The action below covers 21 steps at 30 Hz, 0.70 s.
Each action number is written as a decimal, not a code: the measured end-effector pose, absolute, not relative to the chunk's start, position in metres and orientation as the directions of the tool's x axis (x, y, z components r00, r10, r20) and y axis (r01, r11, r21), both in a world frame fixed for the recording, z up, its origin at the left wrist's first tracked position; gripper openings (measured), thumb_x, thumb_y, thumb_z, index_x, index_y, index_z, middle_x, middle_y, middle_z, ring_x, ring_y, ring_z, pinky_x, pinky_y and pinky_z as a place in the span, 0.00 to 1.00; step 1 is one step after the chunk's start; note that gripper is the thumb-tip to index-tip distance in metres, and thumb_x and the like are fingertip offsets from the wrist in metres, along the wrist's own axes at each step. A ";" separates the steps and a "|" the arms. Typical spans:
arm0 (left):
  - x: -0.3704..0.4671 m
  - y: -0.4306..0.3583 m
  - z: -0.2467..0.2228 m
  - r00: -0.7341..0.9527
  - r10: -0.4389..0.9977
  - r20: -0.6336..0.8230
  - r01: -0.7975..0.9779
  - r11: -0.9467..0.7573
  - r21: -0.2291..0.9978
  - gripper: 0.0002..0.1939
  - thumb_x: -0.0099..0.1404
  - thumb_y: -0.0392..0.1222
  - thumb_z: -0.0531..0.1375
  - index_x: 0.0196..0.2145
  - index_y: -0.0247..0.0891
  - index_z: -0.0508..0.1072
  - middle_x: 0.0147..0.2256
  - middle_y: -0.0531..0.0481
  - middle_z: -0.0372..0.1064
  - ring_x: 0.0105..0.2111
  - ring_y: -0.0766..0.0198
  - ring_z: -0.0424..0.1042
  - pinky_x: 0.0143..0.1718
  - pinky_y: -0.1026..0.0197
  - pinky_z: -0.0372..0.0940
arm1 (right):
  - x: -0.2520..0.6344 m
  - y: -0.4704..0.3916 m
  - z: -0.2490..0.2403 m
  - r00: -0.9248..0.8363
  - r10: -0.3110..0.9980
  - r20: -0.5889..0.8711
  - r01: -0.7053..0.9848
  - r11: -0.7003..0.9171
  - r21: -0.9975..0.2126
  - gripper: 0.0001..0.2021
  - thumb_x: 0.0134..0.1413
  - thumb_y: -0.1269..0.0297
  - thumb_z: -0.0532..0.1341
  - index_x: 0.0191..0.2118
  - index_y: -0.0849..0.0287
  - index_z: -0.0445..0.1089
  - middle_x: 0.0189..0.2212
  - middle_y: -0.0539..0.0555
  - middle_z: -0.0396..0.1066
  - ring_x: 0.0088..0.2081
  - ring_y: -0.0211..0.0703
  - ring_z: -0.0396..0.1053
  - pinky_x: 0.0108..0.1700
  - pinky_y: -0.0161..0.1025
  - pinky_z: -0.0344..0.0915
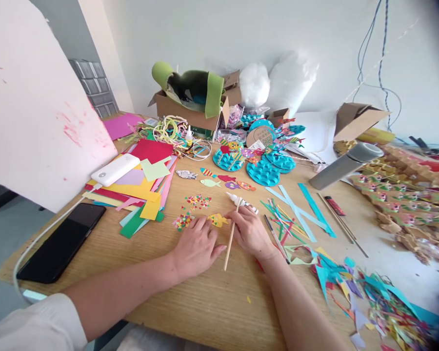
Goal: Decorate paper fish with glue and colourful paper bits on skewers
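My right hand [249, 231] grips a thin wooden stick [229, 246] that slants down toward me, its lower end just above or at the table. Under and beside its fingers lies a yellow paper fish [217, 220] with small coloured pieces on it. My left hand [196, 245] rests palm down, thumb apart, its fingertips by the fish's left end. Next to those fingertips is a pile of round paper dots [183, 221]. Tiny paper triangles [198, 201] are heaped behind it. A white glue bottle [237, 199] lies on its side, partly hidden behind my right hand.
Several finished paper fish [227, 179] lie farther back. Coloured paper sheets [146, 187], a power bank [115, 169] and a phone [62, 243] are left. Paper strips [296, 209], a pen [276, 238], a grey flask [346, 165] and scraps [380, 297] are right.
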<state>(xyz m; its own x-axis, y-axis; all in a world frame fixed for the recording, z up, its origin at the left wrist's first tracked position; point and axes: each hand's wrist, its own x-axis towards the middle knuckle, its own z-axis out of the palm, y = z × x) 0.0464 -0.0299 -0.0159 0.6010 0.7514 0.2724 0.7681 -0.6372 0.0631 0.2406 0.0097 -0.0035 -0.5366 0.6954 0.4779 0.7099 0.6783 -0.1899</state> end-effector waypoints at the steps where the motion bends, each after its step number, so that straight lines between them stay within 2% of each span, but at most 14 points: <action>1: 0.047 -0.030 -0.015 0.602 0.754 0.264 0.771 -0.635 0.056 0.19 0.68 0.52 0.53 0.39 0.32 0.72 0.46 0.36 0.70 0.51 0.47 0.64 0.50 0.47 0.61 | 0.240 0.010 -0.005 -0.545 0.699 0.463 0.718 0.674 -0.173 0.09 0.58 0.74 0.51 0.34 0.58 0.67 0.24 0.55 0.68 0.31 0.47 0.63 0.37 0.42 0.58; 6: 0.049 -0.031 -0.012 0.611 0.752 0.246 0.773 -0.634 0.016 0.20 0.69 0.52 0.52 0.40 0.30 0.72 0.46 0.34 0.70 0.51 0.47 0.63 0.50 0.47 0.60 | 0.236 0.009 -0.011 -0.558 0.728 0.398 0.746 0.651 -0.144 0.09 0.57 0.73 0.51 0.32 0.58 0.67 0.25 0.56 0.68 0.32 0.48 0.64 0.37 0.42 0.59; 9: 0.048 -0.031 -0.009 0.605 0.761 0.232 0.780 -0.625 0.016 0.19 0.69 0.51 0.52 0.39 0.30 0.72 0.45 0.35 0.70 0.50 0.48 0.63 0.50 0.48 0.59 | 0.234 0.008 -0.012 -0.552 0.735 0.393 0.737 0.651 -0.182 0.09 0.57 0.74 0.51 0.32 0.57 0.66 0.26 0.56 0.68 0.32 0.48 0.65 0.38 0.42 0.60; 15: 0.044 -0.037 0.000 0.609 0.775 0.171 0.786 -0.618 0.003 0.20 0.70 0.51 0.50 0.36 0.32 0.73 0.36 0.38 0.71 0.45 0.49 0.65 0.46 0.49 0.60 | 0.231 0.007 -0.013 -0.553 0.724 0.412 0.689 0.675 -0.263 0.09 0.58 0.73 0.51 0.34 0.57 0.67 0.27 0.55 0.70 0.33 0.47 0.67 0.40 0.43 0.60; 18: 0.040 -0.042 0.001 0.605 0.779 0.167 0.788 -0.615 0.014 0.21 0.69 0.53 0.50 0.37 0.33 0.73 0.37 0.39 0.71 0.44 0.50 0.65 0.46 0.49 0.60 | 0.230 0.006 -0.012 -0.504 0.724 0.470 0.642 0.679 -0.357 0.09 0.60 0.71 0.51 0.38 0.57 0.68 0.30 0.55 0.73 0.33 0.46 0.68 0.40 0.44 0.61; 21: 0.036 -0.045 -0.001 0.593 0.787 0.170 0.793 -0.607 0.048 0.20 0.69 0.54 0.52 0.38 0.33 0.73 0.39 0.39 0.71 0.46 0.50 0.65 0.48 0.49 0.60 | 0.230 0.004 -0.009 -0.363 0.782 0.507 0.598 0.613 -0.516 0.12 0.64 0.67 0.49 0.46 0.56 0.67 0.33 0.55 0.76 0.38 0.46 0.70 0.43 0.43 0.62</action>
<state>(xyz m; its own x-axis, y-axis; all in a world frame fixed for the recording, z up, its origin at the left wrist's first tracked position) 0.0362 -0.0454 -0.0006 0.5926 0.7873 0.1704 0.7930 -0.6073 0.0479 0.2297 0.0044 -0.0090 -0.3628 0.7816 0.5074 0.5983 0.6129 -0.5162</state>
